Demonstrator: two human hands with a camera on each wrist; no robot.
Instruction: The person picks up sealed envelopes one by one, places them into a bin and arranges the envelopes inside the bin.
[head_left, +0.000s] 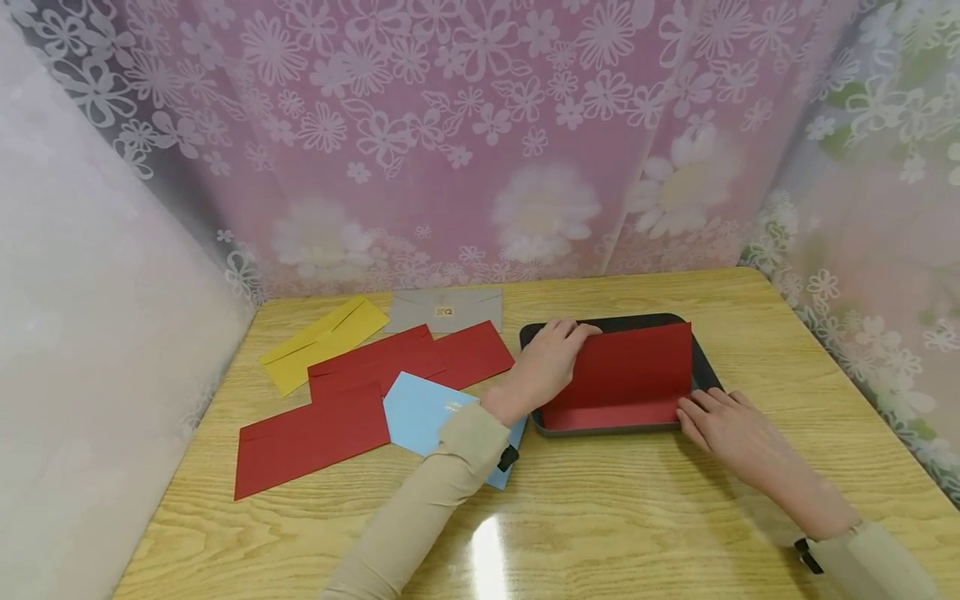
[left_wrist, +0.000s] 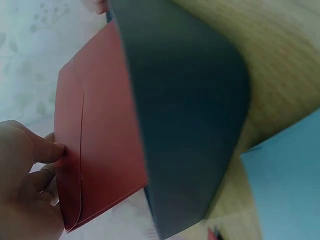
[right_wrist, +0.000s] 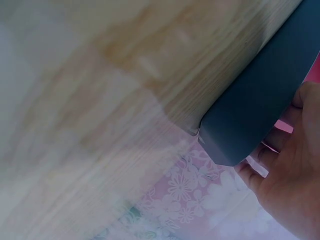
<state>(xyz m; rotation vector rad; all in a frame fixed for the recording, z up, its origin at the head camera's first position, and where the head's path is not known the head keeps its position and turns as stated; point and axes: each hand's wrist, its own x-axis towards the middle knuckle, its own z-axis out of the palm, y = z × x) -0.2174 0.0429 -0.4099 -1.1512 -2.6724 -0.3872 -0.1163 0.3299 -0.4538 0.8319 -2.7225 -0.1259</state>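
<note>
A red envelope [head_left: 628, 367] stands tilted up on its long edge inside a dark tray [head_left: 615, 432]. My left hand [head_left: 543, 367] pinches the envelope's upper edge near its left corner, thumb and fingers on either side. In the left wrist view, the flap seam of the red envelope [left_wrist: 107, 115] shows above the tray's dark outer wall [left_wrist: 185, 100]. Below it, a flat red surface [head_left: 607, 414] covers part of the tray floor; whether it is another envelope I cannot tell. My right hand [head_left: 738, 429] grips the tray's front right corner, fingers bent over the rim [right_wrist: 285, 165].
Left of the tray lie several red envelopes [head_left: 315, 442], overlapping one another. A light blue envelope [head_left: 420, 412] is partly under my left forearm. Farther back are a yellow envelope [head_left: 326, 342] and a grey envelope [head_left: 412, 308]. Floral curtains [head_left: 450, 125] surround the wooden table [head_left: 600, 517].
</note>
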